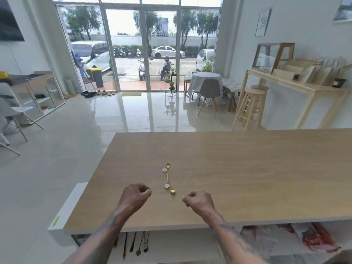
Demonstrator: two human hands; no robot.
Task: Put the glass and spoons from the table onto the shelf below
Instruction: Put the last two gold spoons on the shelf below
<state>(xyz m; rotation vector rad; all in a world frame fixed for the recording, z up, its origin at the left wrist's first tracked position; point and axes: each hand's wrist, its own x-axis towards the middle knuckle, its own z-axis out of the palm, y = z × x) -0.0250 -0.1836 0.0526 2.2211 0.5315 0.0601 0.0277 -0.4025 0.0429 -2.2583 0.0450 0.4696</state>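
Note:
Two thin gold spoons (167, 177) with small flower ends lie side by side on the wooden table (247, 174), pointing opposite ways. My left hand (135, 195) hovers just left of their near end, fingers curled in, holding nothing. My right hand (198, 200) hovers just right of them, also curled and empty. Under the tabletop the white shelf (171, 246) shows, with several dark spoons (140, 244) lying on it. No glass is visible on the table.
Red and white plastic packets (312, 239) lie on the shelf at the right. Beyond the table are a shiny tiled floor, chairs, stools and glass doors. The table's left edge has a white side panel (66, 208).

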